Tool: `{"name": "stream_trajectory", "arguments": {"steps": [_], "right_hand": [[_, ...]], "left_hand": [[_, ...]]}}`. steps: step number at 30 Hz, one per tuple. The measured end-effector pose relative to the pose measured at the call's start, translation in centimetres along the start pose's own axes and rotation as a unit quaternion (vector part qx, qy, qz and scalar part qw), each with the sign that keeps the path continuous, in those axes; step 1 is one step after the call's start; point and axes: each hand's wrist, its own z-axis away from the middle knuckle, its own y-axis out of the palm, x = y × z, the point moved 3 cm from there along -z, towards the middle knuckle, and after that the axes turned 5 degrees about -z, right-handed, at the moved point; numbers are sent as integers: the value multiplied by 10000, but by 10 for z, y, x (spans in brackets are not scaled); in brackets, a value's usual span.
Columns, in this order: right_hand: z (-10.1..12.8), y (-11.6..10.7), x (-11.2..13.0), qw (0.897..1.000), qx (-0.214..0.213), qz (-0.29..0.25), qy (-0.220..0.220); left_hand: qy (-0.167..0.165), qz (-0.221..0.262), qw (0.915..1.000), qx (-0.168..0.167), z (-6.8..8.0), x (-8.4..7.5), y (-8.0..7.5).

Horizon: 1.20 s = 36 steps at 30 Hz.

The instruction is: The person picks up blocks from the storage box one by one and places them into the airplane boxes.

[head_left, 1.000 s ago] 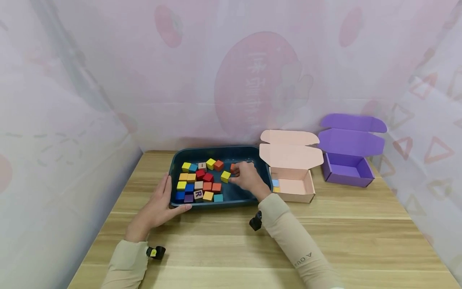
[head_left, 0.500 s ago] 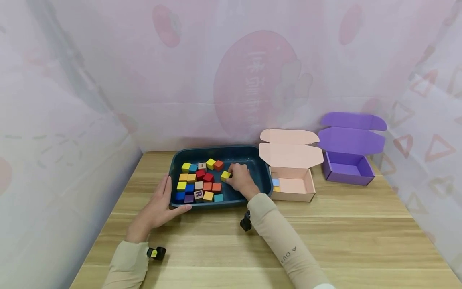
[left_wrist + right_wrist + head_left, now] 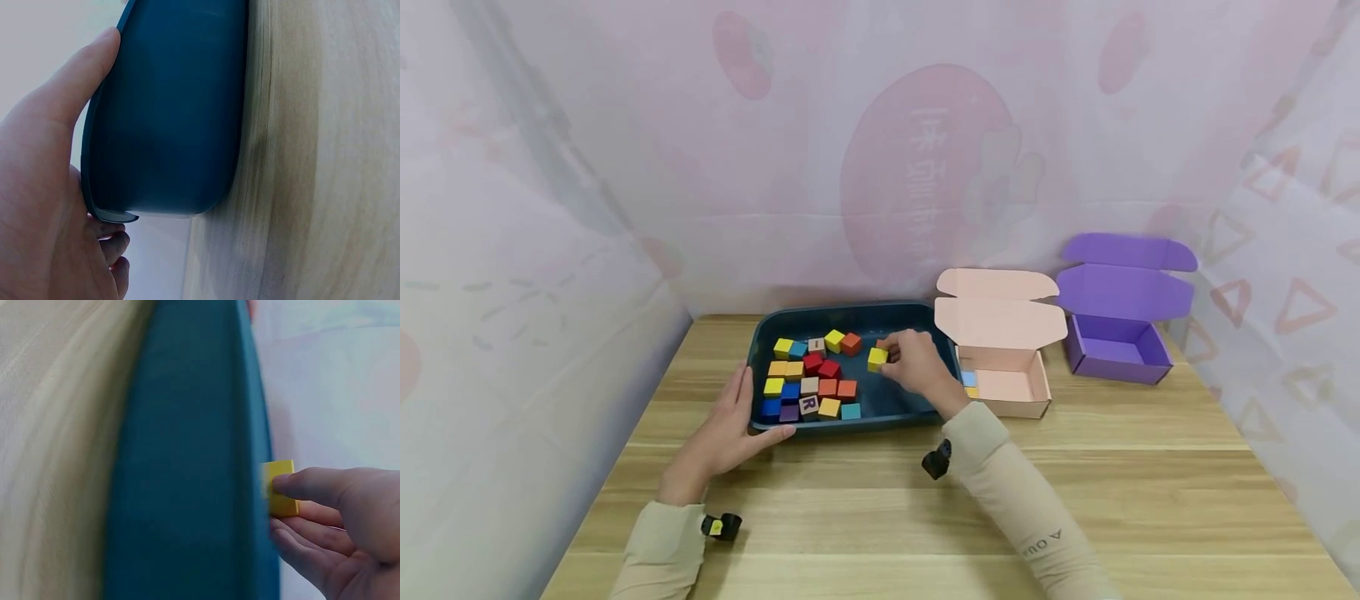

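Observation:
My right hand [image 3: 917, 362] pinches a yellow block [image 3: 877, 359] over the dark teal tray [image 3: 906, 408]. In the right wrist view the yellow block [image 3: 283, 487] shows between thumb and fingers, level with the tray's rim. Part of an orange block [image 3: 881, 343] peeks out behind that hand. My left hand [image 3: 722, 429] rests against the tray's front left corner, its thumb along the front rim and its fingers along the left side. In the left wrist view the thumb touches the rim of the tray [image 3: 169, 106]. Several coloured blocks, such as a red block [image 3: 829, 369], fill the tray's left half.
Right of the tray stands an open pale pink box [image 3: 1003, 408] with a light blue block [image 3: 969, 379] and an orange-yellow piece inside. Farther right is an open purple box [image 3: 1120, 367]. Wooden table [image 3: 850, 508] lies in front; a printed curtain [image 3: 775, 208] hangs behind.
My right hand moved left to the yellow block, took hold of it, and has shifted slightly right and up with it. The left hand keeps its place on the tray.

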Motion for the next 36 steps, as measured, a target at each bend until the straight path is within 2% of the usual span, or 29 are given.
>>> {"name": "stream_trajectory", "arguments": {"steps": [8, 15, 20, 27, 36], "right_hand": [[25, -50, -3, 9999, 68, -91, -81], [44, -93, -25, 9995, -244, -28, -211], [55, -113, -47, 9990, -395, 67, -193], [63, -126, -77, 9986, -466, 244, 104], [63, -118, -111, 9982, -213, 272, 498]], "left_hand": [[48, 45, 10000, -47, 1, 0, -1], [32, 7, 10000, -36, 0, 0, -1], [41, 28, 10000, -38, 0, 0, 0], [51, 52, 10000, -27, 0, 3, 2], [78, 37, 10000, -29, 2, 0, -1]]}}
